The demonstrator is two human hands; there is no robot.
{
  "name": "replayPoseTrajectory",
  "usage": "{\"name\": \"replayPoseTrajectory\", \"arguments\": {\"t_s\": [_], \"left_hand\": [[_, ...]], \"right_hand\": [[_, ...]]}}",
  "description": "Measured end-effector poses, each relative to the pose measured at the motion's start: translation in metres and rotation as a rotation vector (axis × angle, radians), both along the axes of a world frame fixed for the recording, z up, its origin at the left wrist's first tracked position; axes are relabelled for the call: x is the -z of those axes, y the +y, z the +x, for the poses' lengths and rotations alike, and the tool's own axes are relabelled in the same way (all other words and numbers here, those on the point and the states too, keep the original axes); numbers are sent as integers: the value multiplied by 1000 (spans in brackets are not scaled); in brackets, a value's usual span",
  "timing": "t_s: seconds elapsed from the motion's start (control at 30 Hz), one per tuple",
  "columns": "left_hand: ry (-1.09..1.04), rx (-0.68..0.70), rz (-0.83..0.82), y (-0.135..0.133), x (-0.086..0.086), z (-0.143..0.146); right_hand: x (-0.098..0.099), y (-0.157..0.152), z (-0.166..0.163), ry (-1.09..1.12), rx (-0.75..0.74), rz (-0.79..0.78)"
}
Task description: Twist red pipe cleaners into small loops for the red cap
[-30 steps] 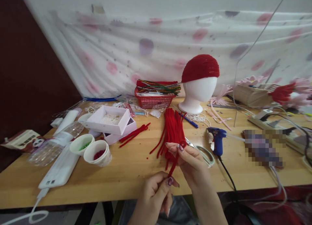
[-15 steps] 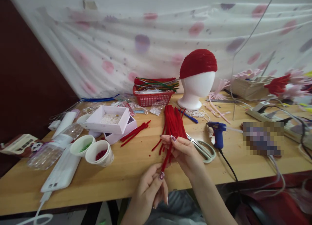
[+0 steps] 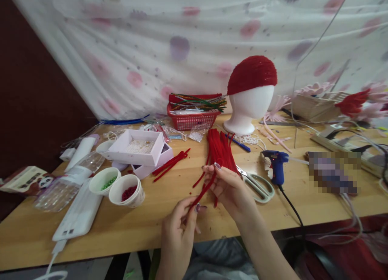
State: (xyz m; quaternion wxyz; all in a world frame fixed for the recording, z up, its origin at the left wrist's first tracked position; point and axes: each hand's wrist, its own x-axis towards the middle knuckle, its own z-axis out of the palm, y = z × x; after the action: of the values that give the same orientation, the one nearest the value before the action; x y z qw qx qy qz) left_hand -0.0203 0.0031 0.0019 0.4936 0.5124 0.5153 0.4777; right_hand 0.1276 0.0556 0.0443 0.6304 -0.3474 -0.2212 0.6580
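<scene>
Both hands hold one red pipe cleaner (image 3: 203, 189) above the front of the wooden table (image 3: 151, 215). My left hand (image 3: 178, 231) pinches its lower end between thumb and fingers. My right hand (image 3: 228, 189) grips its upper end, fingers curled. Just behind the right hand lies a bundle of red pipe cleaners (image 3: 220, 148). A white foam head with a red cap (image 3: 251, 94) stands at the back.
Scissors (image 3: 257, 187) and a blue glue gun (image 3: 277, 166) lie right of my hands. Two white cups (image 3: 117, 187), a pale box of beads (image 3: 138, 148), a red basket (image 3: 192, 116) and a white power strip (image 3: 77, 215) sit to the left. Cables and pink flowers crowd the right.
The lower end of the pipe cleaner swung left with my left hand, so it now slants more. My right hand rose slightly. The view shifted a little.
</scene>
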Motion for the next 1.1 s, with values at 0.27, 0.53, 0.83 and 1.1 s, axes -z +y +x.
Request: {"name": "replayPoseTrajectory", "arguments": {"t_s": [0.27, 0.53, 0.83, 1.1], "left_hand": [[231, 237, 121, 2, 1, -7], [106, 12, 30, 14, 4, -25], [209, 330, 70, 20, -2, -47], [346, 123, 71, 25, 18, -52]], "right_hand": [[0, 4, -5, -15, 45, -14], [-13, 23, -16, -105, -78, -46], [5, 47, -17, -197, -159, -44], [31, 105, -39, -276, -71, -75]]}}
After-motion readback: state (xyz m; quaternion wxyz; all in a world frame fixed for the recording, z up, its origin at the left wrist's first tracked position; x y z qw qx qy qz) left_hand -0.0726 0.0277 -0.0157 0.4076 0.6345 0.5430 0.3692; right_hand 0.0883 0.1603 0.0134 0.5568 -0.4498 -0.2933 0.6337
